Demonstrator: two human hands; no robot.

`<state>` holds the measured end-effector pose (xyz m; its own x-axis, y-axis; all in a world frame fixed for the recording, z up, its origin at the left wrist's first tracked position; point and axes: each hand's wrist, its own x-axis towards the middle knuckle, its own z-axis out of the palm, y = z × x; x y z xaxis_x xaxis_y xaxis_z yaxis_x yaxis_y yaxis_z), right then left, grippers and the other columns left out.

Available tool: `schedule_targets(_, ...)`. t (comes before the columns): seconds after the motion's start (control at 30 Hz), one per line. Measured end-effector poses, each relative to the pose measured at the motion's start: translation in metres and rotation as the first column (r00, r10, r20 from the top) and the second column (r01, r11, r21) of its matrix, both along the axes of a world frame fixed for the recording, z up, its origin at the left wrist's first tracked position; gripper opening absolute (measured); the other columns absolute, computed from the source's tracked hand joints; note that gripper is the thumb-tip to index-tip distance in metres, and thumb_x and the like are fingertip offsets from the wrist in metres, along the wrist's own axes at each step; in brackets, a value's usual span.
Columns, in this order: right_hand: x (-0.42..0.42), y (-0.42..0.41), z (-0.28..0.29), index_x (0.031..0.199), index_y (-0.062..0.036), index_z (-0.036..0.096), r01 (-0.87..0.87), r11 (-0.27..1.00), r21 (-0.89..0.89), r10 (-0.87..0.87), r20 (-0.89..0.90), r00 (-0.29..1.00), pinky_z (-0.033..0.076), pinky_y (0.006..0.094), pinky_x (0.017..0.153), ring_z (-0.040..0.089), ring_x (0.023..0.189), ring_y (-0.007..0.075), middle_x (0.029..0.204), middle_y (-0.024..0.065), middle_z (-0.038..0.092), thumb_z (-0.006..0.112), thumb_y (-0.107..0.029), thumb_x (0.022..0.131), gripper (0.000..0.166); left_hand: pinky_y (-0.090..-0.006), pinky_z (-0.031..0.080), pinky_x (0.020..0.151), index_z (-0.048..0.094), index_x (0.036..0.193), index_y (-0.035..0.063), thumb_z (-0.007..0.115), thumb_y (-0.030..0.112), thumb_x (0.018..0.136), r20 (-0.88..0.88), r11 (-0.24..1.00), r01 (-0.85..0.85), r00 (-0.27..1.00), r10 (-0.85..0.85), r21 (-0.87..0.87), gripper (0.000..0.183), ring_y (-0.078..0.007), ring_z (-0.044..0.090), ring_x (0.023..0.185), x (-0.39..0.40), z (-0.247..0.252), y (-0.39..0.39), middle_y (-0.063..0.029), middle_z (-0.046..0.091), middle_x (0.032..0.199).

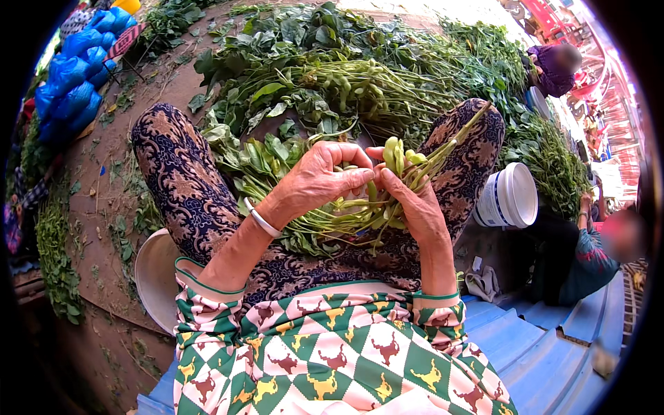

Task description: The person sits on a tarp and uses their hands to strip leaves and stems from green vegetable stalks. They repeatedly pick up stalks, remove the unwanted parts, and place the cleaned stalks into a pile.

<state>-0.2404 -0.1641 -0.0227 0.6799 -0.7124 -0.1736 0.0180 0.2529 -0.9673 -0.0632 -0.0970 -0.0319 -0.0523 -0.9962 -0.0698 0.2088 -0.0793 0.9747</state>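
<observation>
My right hand (412,199) grips a bunch of soybean stems (441,155), whose bare ends point up and right over my knee. Green pods (395,155) hang from the stems by my right fingers. My left hand (327,176), with a pale bangle (262,220) on its wrist, holds several pods curled in its fingers. Its thumb and forefinger meet close to my right fingertips, near another pod. Below both hands, leafy plants (321,233) lie across my lap. In front of my knees spreads a large heap of soybean plants (358,78) with leaves and pods.
A white bucket (506,197) stands by my right knee, and a pale tub (158,280) is at my left hip. Full blue bags (75,78) are piled at far left. Two people sit at right. Blue corrugated sheeting (534,358) lies beneath me; a cloth (482,282) rests beside it.
</observation>
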Motion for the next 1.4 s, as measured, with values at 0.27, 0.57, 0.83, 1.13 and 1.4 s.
schedule_targets(0.27,-0.006,-0.001,-0.006,0.117,-0.0044,0.055,-0.067,0.998,0.017,0.068,-0.082,0.994,0.048,0.0211,0.066,0.057,0.079,0.0062,0.093,-0.0013,0.062,0.064,-0.014,0.088,0.032,-0.0151,0.036,0.049,0.061,0.089,0.0033,0.063,0.016,0.087,0.074,0.997,-0.035,0.996,0.04,-0.076,0.013,0.0006,0.045,0.06,0.0,0.003,0.001,0.0033,0.06,0.081)
schedule_targets(0.57,-0.001,-0.002,0.002,0.13,-0.0028,0.047,-0.098,0.986,0.138,0.09,0.06,0.994,0.049,0.0231,0.08,0.057,0.09,0.007,0.104,0.0007,0.061,0.069,-0.007,0.082,0.054,-0.0157,0.028,0.045,0.058,0.112,-0.002,0.06,0.014,0.088,-0.426,0.987,0.119,0.902,-0.063,0.107,0.028,-0.0006,0.036,0.052,-0.001,-0.007,0.004,0.0027,0.056,0.075)
schedule_targets(0.83,-0.007,-0.006,-0.002,0.133,-0.0025,0.045,-0.168,0.977,0.135,0.162,0.05,0.985,0.049,0.0243,0.08,0.059,0.087,0.0083,0.097,0.0011,0.063,0.07,-0.006,0.08,0.058,-0.0161,0.029,0.045,0.06,0.107,-0.0015,0.06,0.012,0.089,-0.395,0.974,0.175,0.913,-0.106,0.143,0.022,-0.0007,0.037,0.052,0.001,-0.015,0.001,0.0053,0.05,0.068)
schedule_targets(1.13,-0.009,-0.003,-0.011,0.139,-0.0038,0.037,-0.11,0.981,0.16,0.093,0.108,0.99,0.047,0.0248,0.081,0.06,0.083,0.0085,0.093,0.0019,0.063,0.067,-0.007,0.082,0.064,-0.0132,0.029,0.046,0.059,0.099,0.0028,0.06,0.014,0.087,-0.407,0.983,0.134,0.91,-0.074,0.123,0.016,0.0013,0.039,0.053,-0.009,-0.014,0.001,0.0045,0.056,0.07)
schedule_targets(1.4,-0.005,-0.002,-0.016,0.14,-0.0049,0.035,-0.02,0.969,0.245,-0.023,0.17,0.985,0.047,0.0225,0.079,0.059,0.083,0.0076,0.105,0.0035,0.06,0.065,-0.006,0.083,0.064,-0.0129,0.034,0.049,0.059,0.096,0.0029,0.051,0.005,0.086,-0.288,0.997,-0.064,0.955,0.07,0.033,0.013,0.0016,0.048,0.059,-0.027,-0.019,0.001,0.0013,0.061,0.076)
